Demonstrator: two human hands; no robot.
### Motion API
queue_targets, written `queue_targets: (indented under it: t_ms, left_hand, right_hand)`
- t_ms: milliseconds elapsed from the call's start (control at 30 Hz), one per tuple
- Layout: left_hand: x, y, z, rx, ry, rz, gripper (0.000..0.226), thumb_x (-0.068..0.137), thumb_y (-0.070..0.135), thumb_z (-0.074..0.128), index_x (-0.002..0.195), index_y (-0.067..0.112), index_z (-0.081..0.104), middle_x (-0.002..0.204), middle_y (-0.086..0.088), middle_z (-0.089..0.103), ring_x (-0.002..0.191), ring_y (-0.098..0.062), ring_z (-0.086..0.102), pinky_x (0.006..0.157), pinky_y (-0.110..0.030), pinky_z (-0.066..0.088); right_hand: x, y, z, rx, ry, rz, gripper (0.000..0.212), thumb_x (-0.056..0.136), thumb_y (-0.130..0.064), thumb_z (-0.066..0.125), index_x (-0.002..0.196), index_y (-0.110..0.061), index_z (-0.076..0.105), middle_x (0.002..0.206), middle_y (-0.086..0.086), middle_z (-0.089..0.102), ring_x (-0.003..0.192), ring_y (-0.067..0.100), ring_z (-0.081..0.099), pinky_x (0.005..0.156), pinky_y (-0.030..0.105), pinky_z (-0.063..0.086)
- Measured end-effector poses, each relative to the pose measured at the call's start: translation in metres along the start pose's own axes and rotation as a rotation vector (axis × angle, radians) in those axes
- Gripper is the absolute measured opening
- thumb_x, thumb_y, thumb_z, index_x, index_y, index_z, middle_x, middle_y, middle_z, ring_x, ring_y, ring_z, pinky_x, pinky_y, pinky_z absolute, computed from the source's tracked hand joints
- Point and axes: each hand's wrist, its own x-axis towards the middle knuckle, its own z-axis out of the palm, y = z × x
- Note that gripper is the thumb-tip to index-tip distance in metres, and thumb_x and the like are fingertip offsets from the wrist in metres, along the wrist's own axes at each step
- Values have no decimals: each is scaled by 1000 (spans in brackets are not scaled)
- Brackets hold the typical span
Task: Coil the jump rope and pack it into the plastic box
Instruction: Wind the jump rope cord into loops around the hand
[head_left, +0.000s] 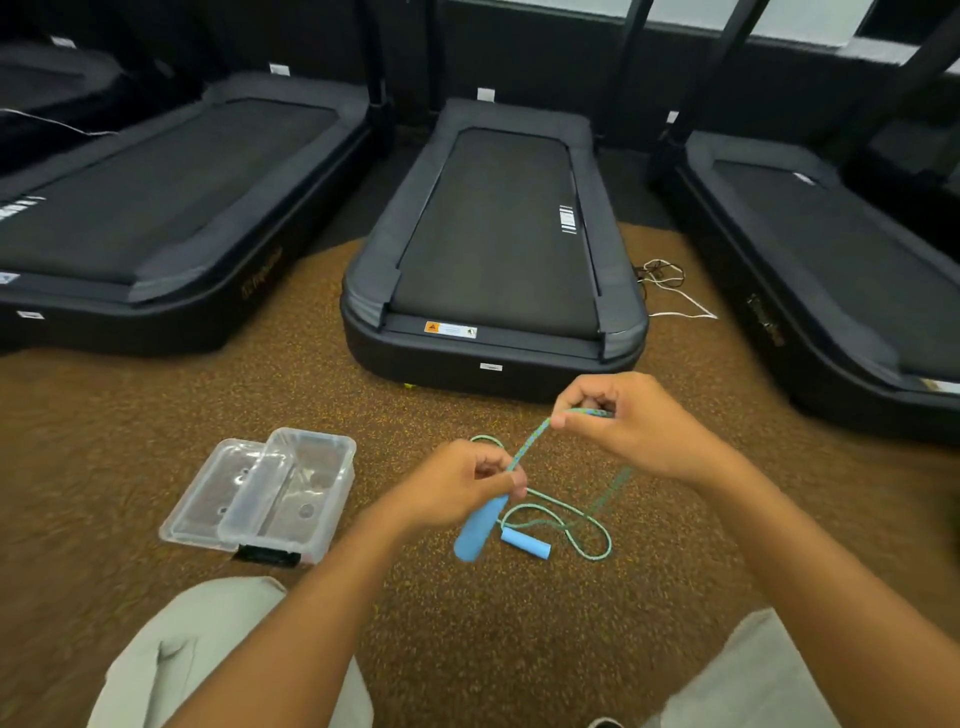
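A green-and-blue braided jump rope (558, 512) lies in loose loops on the brown speckled floor. My left hand (457, 486) pinches the rope just above one blue handle (478, 527), which hangs below my fingers. My right hand (623, 421) pinches the rope higher up, and a short stretch runs taut between both hands. The second blue handle (524, 543) lies on the floor under my hands. A clear plastic box (317, 467) stands open to the left, with its clear lid (208, 493) lying against its left side.
The black treadmill (493, 249) ends just beyond my hands, with others at left (156, 208) and right (831, 260). White cables (675, 296) lie on the floor by the middle treadmill. My knees in light trousers (208, 649) frame the bottom.
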Motion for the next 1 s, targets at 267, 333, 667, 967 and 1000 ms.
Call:
queue_targets:
  t_ms: [267,333,667,967,1000]
  left_hand:
    - [2,18,16,-91,-51,-5,17,94,29,72,106,18,77,105,0,79,103,-14,73,99,-39,55]
    - [4,28,20,-192,-86,6,17,98,28,65,109,19,76,111,2,79,110,-14,72,105,-41,50]
    - [9,31,18,-805,-455,-126,41,103,28,48,122,-3,66,119,-23,71,121,-40,64,112,-52,43]
    - [47,24,10,-948,-564,-162,46,105,26,37,129,-5,61,129,-25,66,130,-41,56,120,-56,30]
    - [51,22,6,-962,-556,-169,46,105,25,36,129,-6,60,130,-26,65,130,-42,56,120,-55,31]
  right_hand:
    - [-5,2,16,153,77,-26,4,89,-24,77,86,-26,77,70,2,70,63,8,51,63,35,44]
    - [-7,3,21,163,29,-31,4,89,-21,77,87,-25,79,76,4,74,65,9,56,66,38,50]
    - [-2,24,30,264,8,-17,6,93,-20,74,92,-20,80,90,-3,80,85,12,73,87,40,59]
    - [22,48,32,479,45,78,14,96,-15,68,105,-11,78,88,8,77,77,10,65,72,20,54]
    - [24,52,31,523,48,114,14,96,-14,67,106,-12,77,87,12,76,77,13,64,70,22,53]
